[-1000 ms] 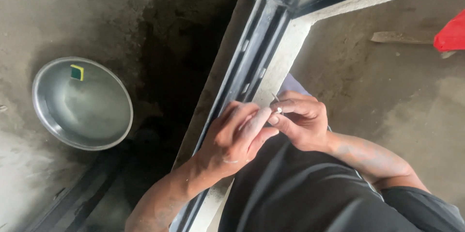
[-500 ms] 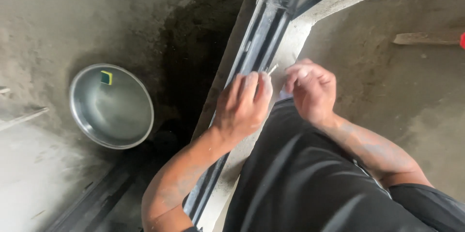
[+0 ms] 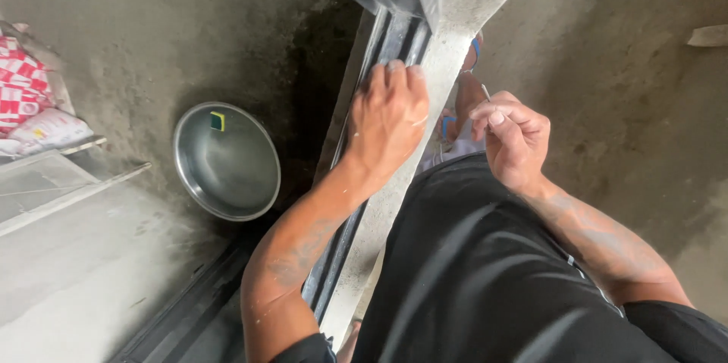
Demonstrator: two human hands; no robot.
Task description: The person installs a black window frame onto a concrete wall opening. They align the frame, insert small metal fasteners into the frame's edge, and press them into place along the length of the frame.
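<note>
Window frame track (image 3: 379, 67): dark metal channel, smooth and ribbed lengthwise, set beside a pale, rough concrete sill (image 3: 444, 67); its long axis runs from the lower left of the view up toward the top centre, continuing under a dark upright frame member. Left hand (image 3: 388, 116): laid palm-down across the track and sill edge, fingers (image 3: 394, 75) extended and close together, flat against the surface, grasping nothing; forearm stretched along the track from below, dusted with grey smears. Right hand (image 3: 512, 135): held just beside the left, apart from it and off the sill, fingers curled inward in a loose pinch around a thin pale sliver (image 3: 484, 91), too small to identify; wrist bent, forearm coming in from the lower right. Black shirt (image 3: 485, 272): smooth cloth, filling the lower centre. Round metal basin (image 3: 226, 160): shiny, shallow, standing on the rough grey concrete floor well to the left of the track, with a small yellow-and-green sponge (image 3: 218, 121) inside near its rim. Red-and-white sack (image 3: 26, 97): at the far left edge.
</note>
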